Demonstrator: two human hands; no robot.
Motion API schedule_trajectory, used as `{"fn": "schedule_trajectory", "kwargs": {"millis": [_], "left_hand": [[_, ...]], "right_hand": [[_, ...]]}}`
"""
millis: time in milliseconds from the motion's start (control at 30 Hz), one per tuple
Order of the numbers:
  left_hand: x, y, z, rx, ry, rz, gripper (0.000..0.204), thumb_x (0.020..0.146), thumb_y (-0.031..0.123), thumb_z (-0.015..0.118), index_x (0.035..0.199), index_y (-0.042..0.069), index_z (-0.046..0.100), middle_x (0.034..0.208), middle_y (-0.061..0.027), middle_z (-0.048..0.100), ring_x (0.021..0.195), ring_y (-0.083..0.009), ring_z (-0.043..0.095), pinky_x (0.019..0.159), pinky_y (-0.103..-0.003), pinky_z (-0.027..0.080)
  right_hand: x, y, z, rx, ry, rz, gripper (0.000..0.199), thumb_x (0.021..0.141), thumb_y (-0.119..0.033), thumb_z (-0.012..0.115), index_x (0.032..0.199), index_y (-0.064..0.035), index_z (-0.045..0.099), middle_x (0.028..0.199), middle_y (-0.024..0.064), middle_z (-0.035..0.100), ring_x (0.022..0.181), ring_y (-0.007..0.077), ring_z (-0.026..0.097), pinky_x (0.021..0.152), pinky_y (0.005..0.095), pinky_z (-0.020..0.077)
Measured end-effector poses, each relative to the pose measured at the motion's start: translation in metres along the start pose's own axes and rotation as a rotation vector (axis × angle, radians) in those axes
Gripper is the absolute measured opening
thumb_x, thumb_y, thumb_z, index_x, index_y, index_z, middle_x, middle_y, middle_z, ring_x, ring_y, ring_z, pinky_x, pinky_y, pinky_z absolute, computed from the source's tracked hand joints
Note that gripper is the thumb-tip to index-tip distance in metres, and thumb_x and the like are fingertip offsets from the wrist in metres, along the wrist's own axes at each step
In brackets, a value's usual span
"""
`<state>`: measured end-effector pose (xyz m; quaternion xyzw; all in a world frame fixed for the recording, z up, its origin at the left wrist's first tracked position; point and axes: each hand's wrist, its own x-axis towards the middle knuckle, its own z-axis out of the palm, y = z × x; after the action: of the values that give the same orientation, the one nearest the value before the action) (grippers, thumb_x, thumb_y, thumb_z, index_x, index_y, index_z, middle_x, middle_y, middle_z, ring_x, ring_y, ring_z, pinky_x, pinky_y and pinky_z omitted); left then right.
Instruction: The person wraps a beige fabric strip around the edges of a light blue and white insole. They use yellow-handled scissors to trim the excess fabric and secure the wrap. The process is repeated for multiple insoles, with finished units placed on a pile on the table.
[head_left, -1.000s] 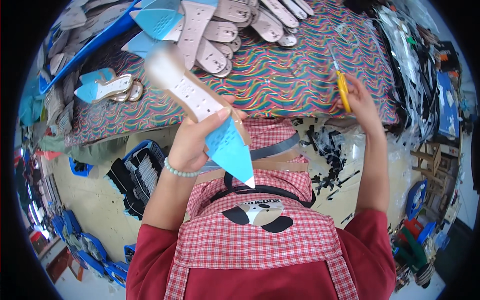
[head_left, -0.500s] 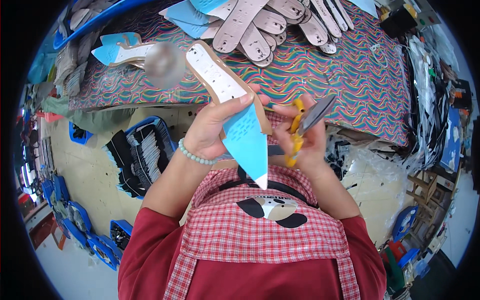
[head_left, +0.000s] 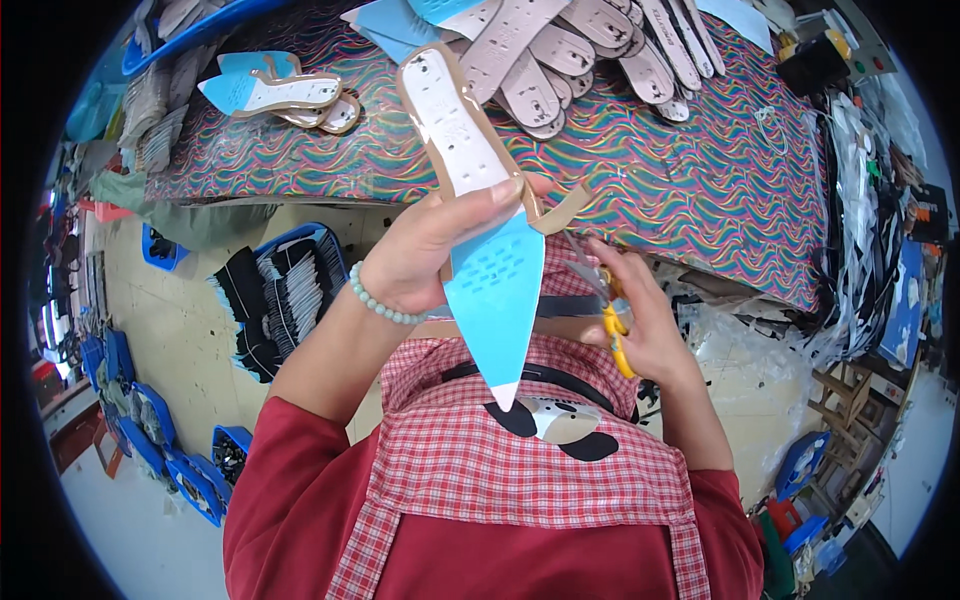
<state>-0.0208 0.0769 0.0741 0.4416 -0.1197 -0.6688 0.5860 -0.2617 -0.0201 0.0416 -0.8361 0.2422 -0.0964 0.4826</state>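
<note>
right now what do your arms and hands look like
The left hand and right hand are gloveless. Dark red sleeves stop around the elbows. The left arm wears a bracelet of round, pale green beads; the right arm shows none.

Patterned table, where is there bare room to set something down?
Widest: right part of the table, between the insole pile, pale cord and front edge. Smaller: in front of the low insole stack at left. The pile crowds the far side and plastic strips the right end; the held insole hides part of the table's middle.
</note>
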Motion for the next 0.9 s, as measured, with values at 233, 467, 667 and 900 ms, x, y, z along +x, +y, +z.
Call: {"fn": "schedule_trajectory", "kwargs": {"millis": [233,467,667,900], "left_hand": [[0.012,-0.002,0.013,-0.014,-0.014,-0.045,0.038,0.092,0.026,0.058,0.12,0.001,0.056,0.096,-0.0058,0.065,0.084,-0.0119,0.064,0.067,-0.024,0.053],[0.015,-0.006,0.005,0.257,0.031,0.188,0.034,0.092,0.026,0.06,0.113,0.0,0.061,0.092,-0.0061,0.067,0.079,-0.012,0.064,0.068,-0.026,0.052],[0.03,-0.032,0.015,0.453,-0.008,0.43,0.028,0.091,0.019,0.061,0.111,-0.001,0.059,0.093,-0.0051,0.065,0.083,-0.0113,0.062,0.074,-0.029,0.052],[0.02,-0.02,0.025,-0.074,-0.108,0.892,0.046,0.091,0.026,0.063,0.127,0.001,0.047,0.093,-0.0091,0.064,0.086,-0.017,0.062,0.079,-0.031,0.05]], "right_hand": [[0.004,-0.001,-0.006,-0.135,0.136,-0.076,0.072,0.064,-0.023,0.084,0.129,-0.0129,0.055,0.08,0.0065,0.054,0.069,0.0182,0.056,0.062,0.0314,0.0478],[0.006,0.038,-0.054,-0.37,0.438,0.14,0.055,0.074,0.0,0.069,0.127,-0.0051,0.055,0.109,0.0162,0.061,0.093,0.0286,0.058,0.082,0.0328,0.0461],[0.025,0.015,-0.053,-0.303,0.462,0.022,0.027,0.093,-0.012,0.05,0.112,0.0059,0.057,0.104,0.0167,0.06,0.097,0.0259,0.057,0.086,0.0349,0.0434],[0.041,-0.005,0.014,-0.213,0.297,-0.097,0.032,0.099,-0.027,0.044,0.085,-0.0001,0.055,0.072,0.0017,0.05,0.068,0.0116,0.047,0.059,0.0284,0.0382]]}}
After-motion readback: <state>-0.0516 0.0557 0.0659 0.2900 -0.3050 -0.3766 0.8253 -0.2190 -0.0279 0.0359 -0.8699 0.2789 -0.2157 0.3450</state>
